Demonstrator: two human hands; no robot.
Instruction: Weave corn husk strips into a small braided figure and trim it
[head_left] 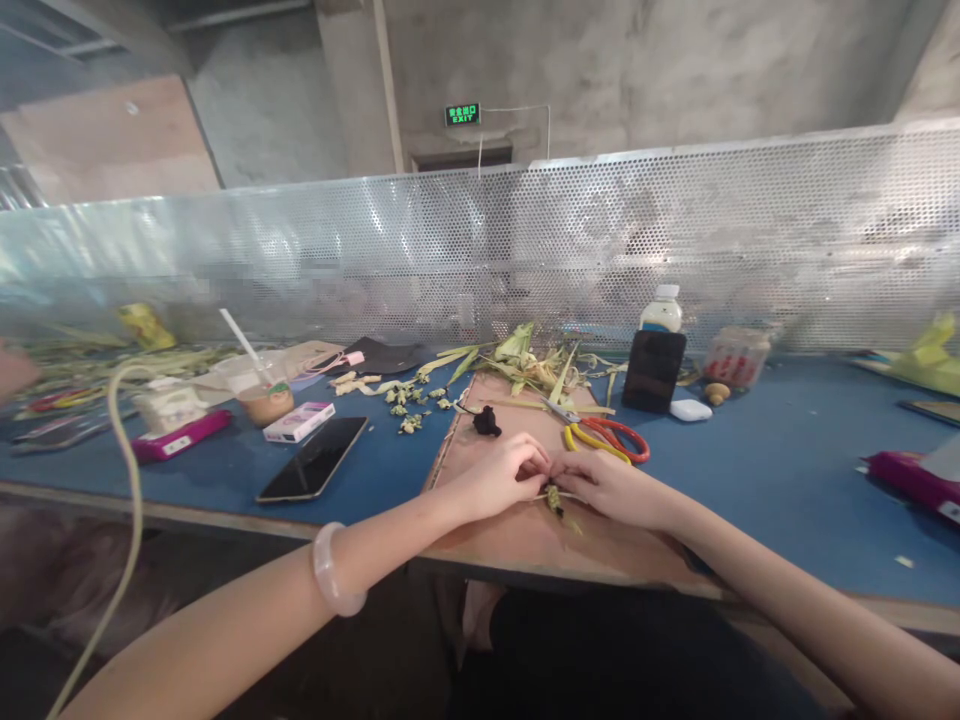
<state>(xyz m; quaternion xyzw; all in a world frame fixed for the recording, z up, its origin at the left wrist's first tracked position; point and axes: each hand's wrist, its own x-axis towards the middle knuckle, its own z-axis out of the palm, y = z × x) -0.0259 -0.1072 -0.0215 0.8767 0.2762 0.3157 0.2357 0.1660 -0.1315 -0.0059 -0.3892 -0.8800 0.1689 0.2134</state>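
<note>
My left hand point(504, 482) and my right hand point(611, 488) meet over a brown cardboard sheet point(487, 530) at the table's front edge. Their fingertips are pinched together around a small, knotted green piece of plant strip point(554, 499), its lower part hanging out below the fingers. A thin pale strand runs beside it; where the fingers meet, details are hidden. Just beyond my right hand lie scissors point(628, 440) with red and yellow handles. A small black clump point(487, 421) rests on the cardboard past my left hand.
Green leaf strips point(536, 365) are heaped behind the cardboard, with small knotted green pieces point(409, 410) to their left. A phone point(315, 460), a cup point(266, 402) with a straw, and a bottle point(661, 308) stand about. A perforated metal screen point(360, 250) closes off the back.
</note>
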